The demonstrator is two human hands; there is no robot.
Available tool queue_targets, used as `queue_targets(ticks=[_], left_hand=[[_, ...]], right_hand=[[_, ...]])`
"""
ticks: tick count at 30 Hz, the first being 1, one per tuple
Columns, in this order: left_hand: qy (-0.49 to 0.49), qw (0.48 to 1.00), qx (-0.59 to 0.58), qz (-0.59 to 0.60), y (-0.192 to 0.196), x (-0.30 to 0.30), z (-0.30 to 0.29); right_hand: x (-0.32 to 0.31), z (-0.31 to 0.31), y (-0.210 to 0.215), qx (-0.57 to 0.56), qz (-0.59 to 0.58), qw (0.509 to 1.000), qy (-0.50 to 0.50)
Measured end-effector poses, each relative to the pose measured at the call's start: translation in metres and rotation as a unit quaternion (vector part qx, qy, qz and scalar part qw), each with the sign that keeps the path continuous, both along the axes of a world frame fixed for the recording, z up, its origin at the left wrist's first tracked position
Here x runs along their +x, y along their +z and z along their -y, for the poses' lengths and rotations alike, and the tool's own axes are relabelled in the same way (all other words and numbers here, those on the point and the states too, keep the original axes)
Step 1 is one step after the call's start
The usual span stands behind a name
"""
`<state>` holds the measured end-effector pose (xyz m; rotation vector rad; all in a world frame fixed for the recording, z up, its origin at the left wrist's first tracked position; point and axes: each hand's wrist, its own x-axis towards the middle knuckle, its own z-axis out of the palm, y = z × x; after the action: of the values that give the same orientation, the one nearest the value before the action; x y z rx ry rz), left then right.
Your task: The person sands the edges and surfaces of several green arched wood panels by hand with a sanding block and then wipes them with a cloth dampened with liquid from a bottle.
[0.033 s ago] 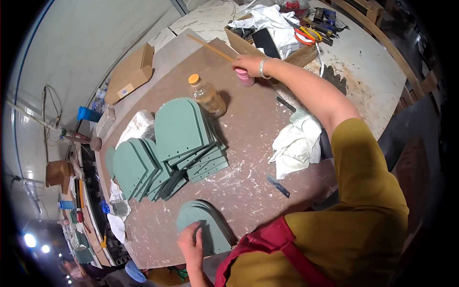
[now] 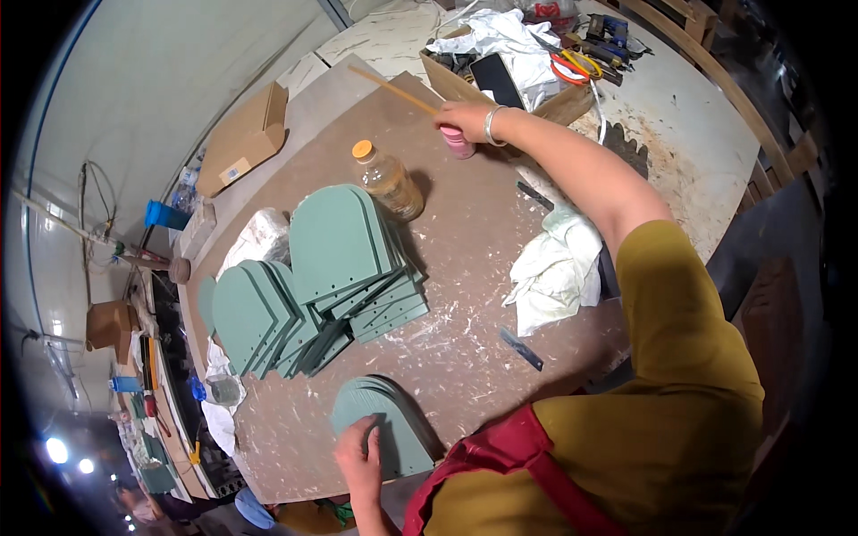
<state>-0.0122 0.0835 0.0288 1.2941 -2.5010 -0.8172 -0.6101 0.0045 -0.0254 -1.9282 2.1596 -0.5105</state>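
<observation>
My right hand (image 2: 465,116) reaches far across the brown worktable (image 2: 474,250) and grips a thin wooden stick (image 2: 393,89), its lower end at a small pink pot (image 2: 459,144). A metal bangle sits on that wrist. My left hand (image 2: 362,460) lies close to my body on a small stack of green arched panels (image 2: 402,433), fingers curled on the top panel's edge. More green arched panels with small holes are fanned out mid-table: a tall pile (image 2: 340,241) and a lower spread (image 2: 250,317).
A plastic bottle with an orange cap (image 2: 389,183) stands behind the panels. A crumpled white cloth (image 2: 559,268) and a dark flat blade (image 2: 521,348) lie to the right. A closed cardboard box (image 2: 241,138) sits far left, an open box of tools (image 2: 518,85) beyond my right hand.
</observation>
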Motion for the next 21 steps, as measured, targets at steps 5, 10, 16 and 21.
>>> queue_targets(ticks=[5, 10, 16, 21], left_hand=[[-0.005, 1.0, 0.019, -0.024, -0.002, -0.011, 0.003], [-0.02, 0.995, -0.065, -0.073, 0.001, -0.012, 0.022], [0.017, 0.991, -0.037, -0.13, 0.017, -0.033, 0.035], [-0.185, 0.967, -0.096, -0.146, 0.041, -0.11, 0.072]], right_hand=[[-0.012, -0.001, -0.01, -0.027, -0.052, 0.998, -0.016], [0.022, -0.062, 0.035, -0.175, 0.014, 0.982, -0.073], [0.09, -0.204, 0.071, 0.136, -0.002, 0.971, -0.197], [0.129, -0.265, 0.029, 0.196, 0.04, 0.957, -0.211]])
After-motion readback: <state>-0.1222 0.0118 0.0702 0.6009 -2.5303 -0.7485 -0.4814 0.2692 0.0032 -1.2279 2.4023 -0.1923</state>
